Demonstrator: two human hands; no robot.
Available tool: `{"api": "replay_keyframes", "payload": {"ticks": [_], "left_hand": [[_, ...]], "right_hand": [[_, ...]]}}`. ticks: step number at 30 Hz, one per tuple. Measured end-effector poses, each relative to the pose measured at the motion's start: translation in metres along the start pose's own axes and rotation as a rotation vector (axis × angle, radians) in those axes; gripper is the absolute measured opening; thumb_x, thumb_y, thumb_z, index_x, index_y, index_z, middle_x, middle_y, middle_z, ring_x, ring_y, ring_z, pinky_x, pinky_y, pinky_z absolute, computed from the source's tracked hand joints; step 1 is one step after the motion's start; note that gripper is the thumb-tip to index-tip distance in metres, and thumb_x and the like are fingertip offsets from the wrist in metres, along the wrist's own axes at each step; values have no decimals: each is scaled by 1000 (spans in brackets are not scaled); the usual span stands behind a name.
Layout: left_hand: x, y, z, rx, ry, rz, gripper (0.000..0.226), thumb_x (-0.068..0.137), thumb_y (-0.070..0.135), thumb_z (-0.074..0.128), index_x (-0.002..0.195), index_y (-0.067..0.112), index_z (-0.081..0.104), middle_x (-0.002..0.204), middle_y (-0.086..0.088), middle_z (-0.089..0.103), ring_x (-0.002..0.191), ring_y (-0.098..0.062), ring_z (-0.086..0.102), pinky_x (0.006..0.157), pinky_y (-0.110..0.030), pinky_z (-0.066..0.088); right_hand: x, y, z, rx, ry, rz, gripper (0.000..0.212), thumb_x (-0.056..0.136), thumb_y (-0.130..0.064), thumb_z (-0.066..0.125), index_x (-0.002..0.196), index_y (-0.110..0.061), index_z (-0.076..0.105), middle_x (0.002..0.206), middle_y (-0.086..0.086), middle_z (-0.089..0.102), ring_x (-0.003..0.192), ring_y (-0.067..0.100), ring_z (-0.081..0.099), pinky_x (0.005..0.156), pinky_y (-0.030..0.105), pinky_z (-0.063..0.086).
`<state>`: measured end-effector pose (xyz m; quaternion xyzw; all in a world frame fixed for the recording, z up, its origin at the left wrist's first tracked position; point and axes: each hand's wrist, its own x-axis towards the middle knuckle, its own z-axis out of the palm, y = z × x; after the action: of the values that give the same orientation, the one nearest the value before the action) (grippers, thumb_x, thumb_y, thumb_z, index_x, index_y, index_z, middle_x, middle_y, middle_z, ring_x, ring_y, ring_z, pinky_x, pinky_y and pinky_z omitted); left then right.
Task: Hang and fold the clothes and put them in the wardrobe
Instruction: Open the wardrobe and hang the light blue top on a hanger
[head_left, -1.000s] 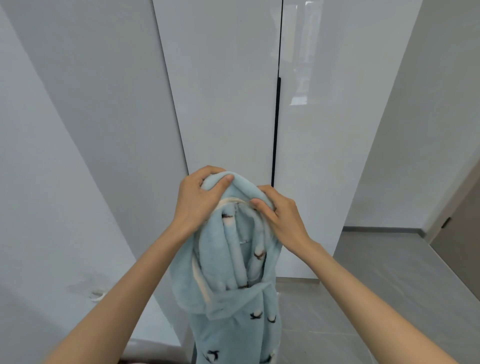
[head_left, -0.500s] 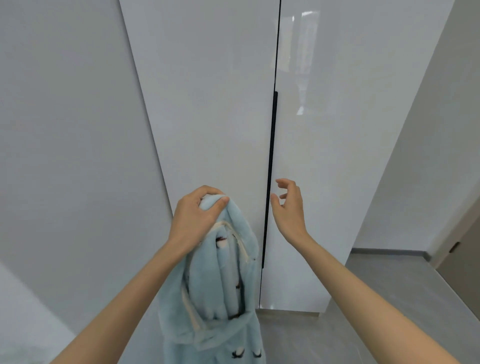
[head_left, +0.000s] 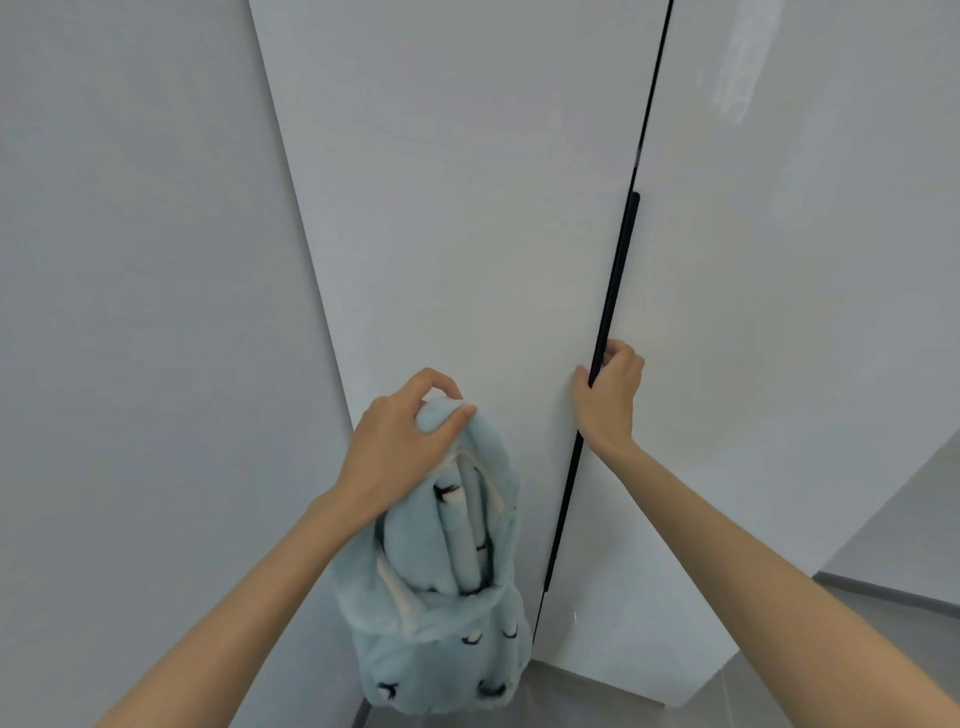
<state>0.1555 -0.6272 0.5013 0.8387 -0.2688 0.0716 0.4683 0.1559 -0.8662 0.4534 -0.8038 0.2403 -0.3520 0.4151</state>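
Tall glossy white wardrobe (head_left: 467, 208), two doors. Slim black vertical bar handle (head_left: 618, 280) at the door seam, fingers of right hand (head_left: 608, 395) curled round it. Fluffy pale-blue fleece garment (head_left: 447, 613), small dark motifs, hanging; left hand (head_left: 400, 441) grips its bunched top. Grey floor (head_left: 904, 644).

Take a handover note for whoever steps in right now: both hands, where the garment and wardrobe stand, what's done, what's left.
Left hand grips the top of the blue fleece garment, which hangs below it.
Right hand grips the black handle between the closed wardrobe doors.
Done: garment picked up, handle grasped.
Left: open the door, hang or fold the garment, put it inside.
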Motion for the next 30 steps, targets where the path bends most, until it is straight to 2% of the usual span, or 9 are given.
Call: {"api": "replay_keyframes", "payload": {"ticks": [5, 8, 14, 17, 23, 28, 30], "left_hand": [[17, -8, 7, 1, 10, -14, 13, 84, 43, 65, 88, 35, 56, 66, 7, 65, 58, -12, 56, 60, -36, 51], [23, -8, 9, -7, 2, -9, 13, 84, 43, 65, 88, 35, 56, 66, 7, 64, 58, -12, 57, 58, -34, 51], [23, -6, 6, -14, -29, -2, 13, 84, 44, 65, 88, 35, 56, 68, 5, 65, 60, -13, 59, 56, -31, 50], [15, -3, 0, -18, -49, 12, 13, 84, 44, 65, 87, 36, 55, 70, 4, 65, 62, -14, 60, 58, -33, 51], [-18, 7, -15, -46, -90, 70, 13, 84, 44, 65, 86, 36, 55, 72, 3, 65, 65, -15, 60, 60, -33, 51], [-51, 19, -21, -73, -153, 145, 14, 83, 45, 64, 85, 34, 55, 66, -5, 61, 53, -14, 50, 56, -30, 45], [-64, 24, -21, -81, -180, 171, 13, 84, 44, 64, 86, 35, 55, 62, -2, 56, 53, -12, 47, 54, -27, 41]], "right_hand": [[3, 4, 8, -11, 104, -32, 31, 93, -12, 50, 120, 0, 40, 118, 9, 40, 105, 24, 44, 87, 31, 40], [4, 4, 4, -5, 104, -5, 28, 92, -17, 54, 112, -3, 42, 109, 3, 39, 99, 24, 47, 83, 34, 43], [-11, -8, -11, -3, 64, 43, 31, 86, -24, 62, 102, -12, 39, 103, 1, 40, 90, 20, 46, 75, 30, 39], [-33, -13, -21, -9, 41, 65, 33, 86, -28, 63, 103, -13, 39, 102, 0, 40, 89, 19, 46, 75, 30, 39], [-98, -24, -54, -42, 65, 71, 33, 86, -35, 64, 96, -13, 41, 90, -3, 41, 75, 13, 43, 60, 21, 36], [-154, -29, -94, -108, 93, 110, 32, 88, -37, 64, 96, -16, 41, 91, 2, 48, 74, 12, 48, 60, 20, 43], [-174, -31, -113, -143, 85, 123, 31, 89, -37, 62, 98, -17, 41, 89, 0, 48, 74, 13, 50, 60, 17, 44]]}}
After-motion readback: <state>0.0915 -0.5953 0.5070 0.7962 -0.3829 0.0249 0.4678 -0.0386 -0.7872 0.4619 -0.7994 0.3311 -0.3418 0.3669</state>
